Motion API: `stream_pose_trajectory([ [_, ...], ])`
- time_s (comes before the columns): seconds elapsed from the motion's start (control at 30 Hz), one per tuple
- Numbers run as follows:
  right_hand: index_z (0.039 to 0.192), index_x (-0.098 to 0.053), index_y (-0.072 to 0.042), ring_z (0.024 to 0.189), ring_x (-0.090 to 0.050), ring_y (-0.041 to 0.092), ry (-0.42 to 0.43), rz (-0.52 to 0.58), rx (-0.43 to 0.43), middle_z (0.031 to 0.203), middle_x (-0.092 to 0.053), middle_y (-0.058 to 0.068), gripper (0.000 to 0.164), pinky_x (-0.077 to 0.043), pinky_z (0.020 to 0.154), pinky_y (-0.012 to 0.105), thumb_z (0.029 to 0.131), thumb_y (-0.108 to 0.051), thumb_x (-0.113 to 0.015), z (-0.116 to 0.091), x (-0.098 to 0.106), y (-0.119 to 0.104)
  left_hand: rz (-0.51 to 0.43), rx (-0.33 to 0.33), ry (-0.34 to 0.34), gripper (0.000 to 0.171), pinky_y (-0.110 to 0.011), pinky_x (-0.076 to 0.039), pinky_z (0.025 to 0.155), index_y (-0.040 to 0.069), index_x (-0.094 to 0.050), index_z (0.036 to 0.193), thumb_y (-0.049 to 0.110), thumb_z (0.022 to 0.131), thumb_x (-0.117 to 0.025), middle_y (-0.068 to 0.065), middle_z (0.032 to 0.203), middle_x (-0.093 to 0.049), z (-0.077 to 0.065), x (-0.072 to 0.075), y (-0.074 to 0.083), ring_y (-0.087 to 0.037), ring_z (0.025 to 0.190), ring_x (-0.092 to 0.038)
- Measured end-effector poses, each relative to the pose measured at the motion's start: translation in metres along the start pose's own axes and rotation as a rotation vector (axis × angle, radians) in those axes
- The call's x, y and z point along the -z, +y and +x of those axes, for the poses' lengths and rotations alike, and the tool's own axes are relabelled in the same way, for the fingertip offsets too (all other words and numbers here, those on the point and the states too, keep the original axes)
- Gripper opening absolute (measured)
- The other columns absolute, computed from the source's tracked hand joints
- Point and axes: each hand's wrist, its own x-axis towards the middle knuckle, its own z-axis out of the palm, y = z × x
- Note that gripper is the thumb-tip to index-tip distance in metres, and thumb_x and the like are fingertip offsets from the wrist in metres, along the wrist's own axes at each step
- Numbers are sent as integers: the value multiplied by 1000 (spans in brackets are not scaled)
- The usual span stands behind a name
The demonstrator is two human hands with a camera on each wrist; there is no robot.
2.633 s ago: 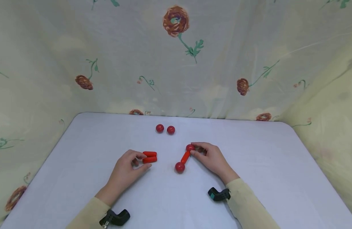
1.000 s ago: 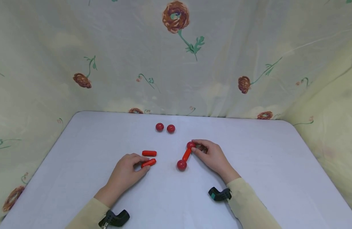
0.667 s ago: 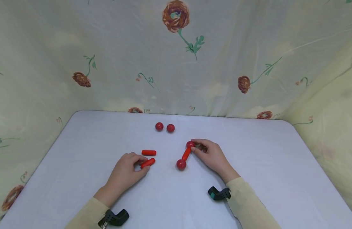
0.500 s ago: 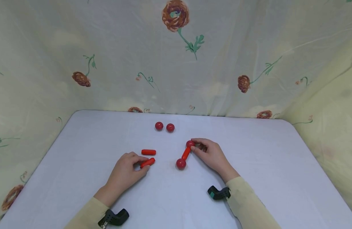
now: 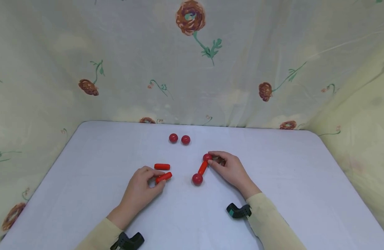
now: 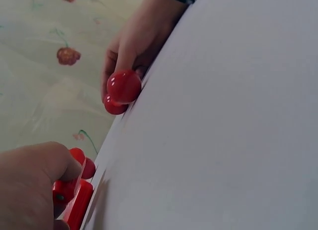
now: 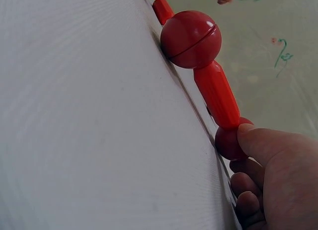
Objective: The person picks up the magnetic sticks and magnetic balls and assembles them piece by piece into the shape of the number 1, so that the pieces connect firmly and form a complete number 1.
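In the head view, my left hand (image 5: 142, 187) pinches a short red rod (image 5: 164, 177) between thumb and fingers, its right end angled away from me. Just beyond it a second red rod (image 5: 162, 166) lies crosswise on the table. My right hand (image 5: 230, 170) holds the far ball (image 5: 207, 157) of a dumbbell-shaped piece, two red balls joined by a red rod (image 5: 203, 167). The near ball (image 7: 191, 39) looks glossy, with a seam line, in the right wrist view; there my thumb presses the far ball (image 7: 231, 140) beside the rod's end.
Two loose red balls, a left one (image 5: 173, 138) and a right one (image 5: 185, 140), sit side by side farther back on the white table (image 5: 273, 166). A flowered curtain (image 5: 132, 62) hangs behind the table and along its sides.
The two loose rods lay side by side; my left hand has taken the nearer one, parted it from the other and tilted it, lately shifting slightly right. My right hand keeps its hold.
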Motion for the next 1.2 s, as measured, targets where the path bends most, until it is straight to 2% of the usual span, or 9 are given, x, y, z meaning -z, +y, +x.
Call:
stream_pose_trajectory([
  [0.3, 127, -67, -24, 83, -57, 15, 4, -8, 2, 102, -66, -8, 36, -51, 73, 33, 93, -36, -69, 0, -1, 0, 1, 13, -22, 21, -28, -48, 67, 23, -77, 101, 25, 81, -81, 14, 85, -56, -4, -6, 10, -8, 81, -51],
  [0.7, 127, -67, -22, 85, -57, 16, 1, 2, 1, 102, -66, -7, 38, -51, 74, 35, 93, -38, -69, 0, -1, 1, 28, -33, -58, 19, -24, -46, 64, 23, -77, 99, 29, 82, -80, 17, 76, -54, -9, -17, 24, -6, 74, -50],
  [0.93, 127, -67, -22, 84, -57, 15, 7, -4, 14, 102, -66, -7, 38, -51, 74, 34, 93, -38, -69, 0, -2, 1, 26, -23, -71, 17, -24, -44, 61, 23, -77, 99, 30, 84, -77, 17, 74, -54, -12, -20, 29, -7, 72, -49],
  [1.2, 127, -67, -24, 84, -57, 16, -1, -11, -10, 101, -66, -7, 36, -51, 74, 35, 93, -37, -69, 1, -2, 1, 36, -32, -91, 14, -23, -44, 60, 23, -76, 96, 28, 83, -76, 15, 73, -53, -12, -24, 34, -6, 70, -48],
])
